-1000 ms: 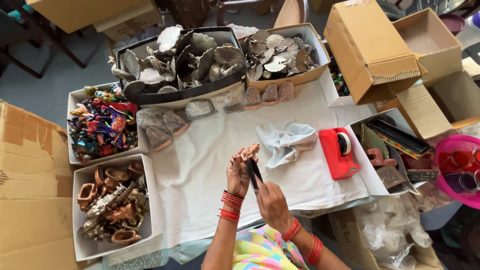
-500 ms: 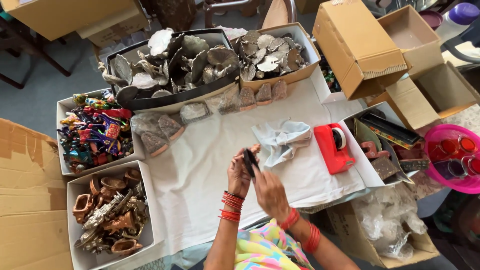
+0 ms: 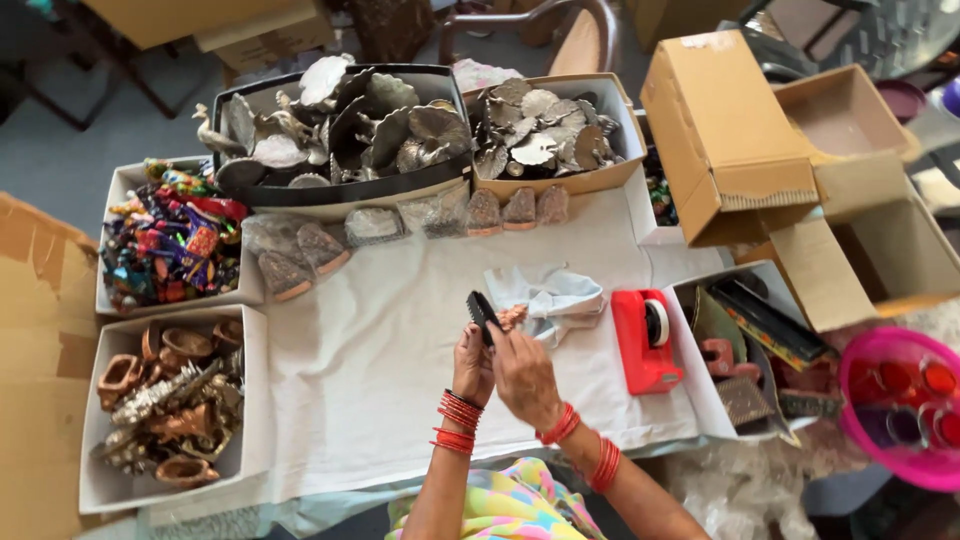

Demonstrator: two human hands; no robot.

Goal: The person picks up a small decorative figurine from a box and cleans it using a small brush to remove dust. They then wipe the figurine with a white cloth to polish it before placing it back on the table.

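My left hand (image 3: 470, 366) holds a small copper-coloured figurine (image 3: 513, 317) up over the white cloth (image 3: 380, 350). My right hand (image 3: 525, 375) grips a black brush (image 3: 483, 314) and presses it against the figurine. Both hands are together near the table's middle, with red bangles on both wrists. A crumpled pale blue rag (image 3: 550, 297) lies just beyond the hands.
A red tape dispenser (image 3: 645, 340) sits right of the hands. White boxes of copper items (image 3: 165, 405) and colourful figures (image 3: 175, 240) stand at left. Trays of metal pieces (image 3: 340, 125) (image 3: 540, 135) are at the back, cardboard boxes (image 3: 730, 130) and a pink bowl (image 3: 900, 405) at right.
The hands have shifted slightly right and away from me with the figurine. The brush has moved from below the figurine up onto it.
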